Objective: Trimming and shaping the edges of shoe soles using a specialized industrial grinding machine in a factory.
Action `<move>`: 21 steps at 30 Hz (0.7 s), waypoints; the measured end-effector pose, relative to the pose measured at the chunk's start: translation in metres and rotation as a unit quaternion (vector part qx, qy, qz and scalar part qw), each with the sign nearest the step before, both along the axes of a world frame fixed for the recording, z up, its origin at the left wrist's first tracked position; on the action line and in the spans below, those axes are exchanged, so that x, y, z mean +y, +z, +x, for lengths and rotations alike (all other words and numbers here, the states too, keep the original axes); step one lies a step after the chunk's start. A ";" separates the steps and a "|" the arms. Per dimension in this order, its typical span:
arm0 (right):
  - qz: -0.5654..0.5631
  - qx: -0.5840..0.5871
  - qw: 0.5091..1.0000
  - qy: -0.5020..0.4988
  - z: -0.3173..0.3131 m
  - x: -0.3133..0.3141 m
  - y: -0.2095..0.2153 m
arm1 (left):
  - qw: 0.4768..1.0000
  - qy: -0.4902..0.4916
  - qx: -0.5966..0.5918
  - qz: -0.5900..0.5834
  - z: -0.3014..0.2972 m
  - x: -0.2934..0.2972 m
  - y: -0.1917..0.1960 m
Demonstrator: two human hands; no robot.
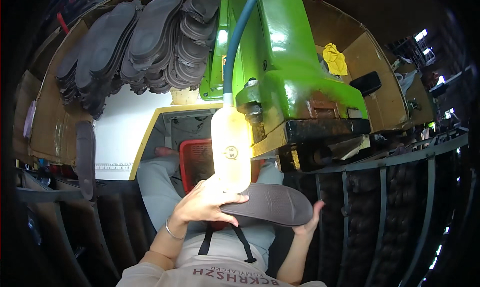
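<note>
A dark grey shoe sole lies flat between both my hands, just under a translucent plastic guard that hangs from a blue hose on a green machine. My left hand grips the sole's left end, thumb on top. My right hand supports the sole's right end from below, with only the fingers showing past its edge.
A stack of dark soles leans on cardboard at upper left. One more sole stands at the left. A red basket sits by my lap. Metal rails run on the right. A yellow rag lies in a cardboard box.
</note>
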State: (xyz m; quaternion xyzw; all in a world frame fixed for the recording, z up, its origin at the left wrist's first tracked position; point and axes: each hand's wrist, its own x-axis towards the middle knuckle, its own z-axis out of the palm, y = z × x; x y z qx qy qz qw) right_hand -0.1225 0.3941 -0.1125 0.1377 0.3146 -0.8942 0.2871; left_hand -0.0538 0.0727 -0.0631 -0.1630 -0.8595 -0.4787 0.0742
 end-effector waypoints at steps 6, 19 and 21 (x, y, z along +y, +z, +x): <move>0.092 0.102 0.987 0.083 0.024 0.027 0.001 | 0.980 0.017 0.013 0.199 -0.023 0.017 0.002; 0.066 0.005 0.983 0.169 0.096 -0.055 -0.053 | 0.880 0.224 -0.112 0.405 -0.058 0.059 -0.006; 0.070 0.009 0.989 0.128 0.106 -0.051 -0.061 | 0.880 0.209 -0.105 0.412 -0.051 0.059 -0.033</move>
